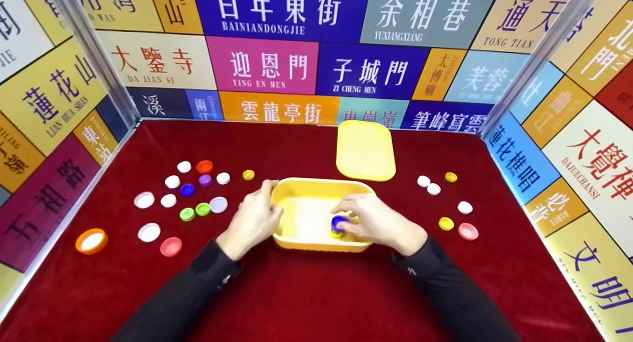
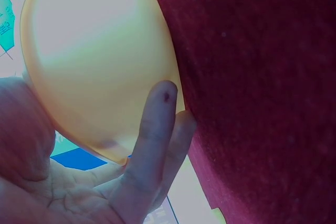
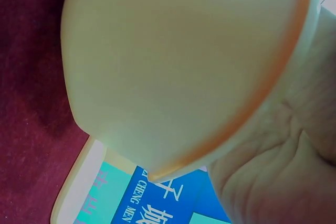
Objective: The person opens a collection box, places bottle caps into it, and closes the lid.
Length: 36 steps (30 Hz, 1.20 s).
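Observation:
A yellow plastic box (image 1: 301, 243) stands in the middle of the table. My left hand (image 1: 254, 217) grips its left end, the thumb at the rim. In the left wrist view, fingers (image 2: 155, 129) lie along the outside of the box wall (image 2: 105, 77). Reaching over the right end, my right hand (image 1: 373, 221) pinches a blue bottle cap (image 1: 339, 223) inside the box. Just under that cap a yellow cap (image 1: 336, 235) shows; whether they touch, I cannot tell. The box wall (image 3: 178, 66) hides my right fingertips in the right wrist view.
Several caps lie left of the box, among them an orange one (image 1: 91, 241), a red one (image 1: 204, 167) and a purple one (image 1: 204, 180). More lie to the right, including a pink cap (image 1: 468, 231). A yellow lid (image 1: 366, 151) lies behind the box. Printed panels enclose the table.

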Tool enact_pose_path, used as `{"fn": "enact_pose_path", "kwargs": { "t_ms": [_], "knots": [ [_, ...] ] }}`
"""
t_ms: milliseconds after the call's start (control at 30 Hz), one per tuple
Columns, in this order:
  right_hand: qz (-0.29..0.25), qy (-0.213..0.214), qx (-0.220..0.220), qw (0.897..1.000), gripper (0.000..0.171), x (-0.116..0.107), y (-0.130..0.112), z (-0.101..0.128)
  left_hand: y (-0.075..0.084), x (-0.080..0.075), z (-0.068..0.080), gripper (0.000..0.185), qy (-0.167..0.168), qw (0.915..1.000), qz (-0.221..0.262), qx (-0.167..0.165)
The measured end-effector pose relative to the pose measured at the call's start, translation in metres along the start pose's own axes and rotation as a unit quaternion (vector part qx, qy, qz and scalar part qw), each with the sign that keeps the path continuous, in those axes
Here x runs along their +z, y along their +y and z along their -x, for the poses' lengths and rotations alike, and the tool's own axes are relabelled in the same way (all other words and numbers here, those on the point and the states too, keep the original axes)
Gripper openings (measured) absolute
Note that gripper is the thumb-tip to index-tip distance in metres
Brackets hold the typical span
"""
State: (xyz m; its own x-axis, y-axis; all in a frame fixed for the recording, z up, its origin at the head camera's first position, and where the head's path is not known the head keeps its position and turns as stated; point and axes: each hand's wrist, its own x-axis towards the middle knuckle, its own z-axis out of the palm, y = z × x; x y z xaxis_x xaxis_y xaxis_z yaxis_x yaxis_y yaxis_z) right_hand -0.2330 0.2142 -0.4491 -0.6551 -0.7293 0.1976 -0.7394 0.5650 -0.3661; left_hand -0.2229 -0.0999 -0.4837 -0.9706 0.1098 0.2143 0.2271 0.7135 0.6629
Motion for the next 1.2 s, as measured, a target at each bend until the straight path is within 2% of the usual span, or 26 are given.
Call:
{"fn": "enact_pose_path", "kwargs": {
  "t_ms": [33,233,267,433,567,733,900,1200],
  "knots": [
    [0.002,0.004,-0.003,1.000,0.029,-0.001,0.000,0.000,-0.006,0.003,-0.002,0.055,0.006,1.0000,-0.002,0.007],
    [0.000,0.024,-0.011,1.000,0.028,-0.004,0.003,-0.001,-0.008,0.002,-0.003,0.057,0.003,1.0000,-0.004,-0.002],
    [-0.002,0.028,-0.013,1.000,0.028,-0.004,0.004,-0.001,-0.002,-0.001,-0.001,0.057,-0.004,0.9999,-0.003,-0.010],
    [-0.006,0.054,-0.017,0.998,0.028,-0.010,0.011,0.000,-0.001,-0.002,-0.001,0.056,-0.010,0.9997,-0.012,-0.018],
    [-0.006,0.084,0.001,0.996,0.028,-0.020,0.019,0.001,0.001,-0.004,0.000,0.056,-0.012,0.9996,-0.012,-0.021],
    [-0.012,0.123,0.048,0.991,0.030,-0.036,0.037,0.006,0.001,-0.004,-0.001,0.057,-0.014,0.9996,-0.010,-0.024],
    [-0.007,0.147,0.119,0.982,0.038,-0.051,0.063,0.018,0.000,-0.003,-0.001,0.058,-0.018,0.9995,-0.009,-0.026],
    [0.014,0.131,0.247,0.960,0.043,-0.072,0.124,0.053,0.001,0.000,-0.001,0.056,-0.004,0.9999,-0.008,-0.007]
  ]
}}
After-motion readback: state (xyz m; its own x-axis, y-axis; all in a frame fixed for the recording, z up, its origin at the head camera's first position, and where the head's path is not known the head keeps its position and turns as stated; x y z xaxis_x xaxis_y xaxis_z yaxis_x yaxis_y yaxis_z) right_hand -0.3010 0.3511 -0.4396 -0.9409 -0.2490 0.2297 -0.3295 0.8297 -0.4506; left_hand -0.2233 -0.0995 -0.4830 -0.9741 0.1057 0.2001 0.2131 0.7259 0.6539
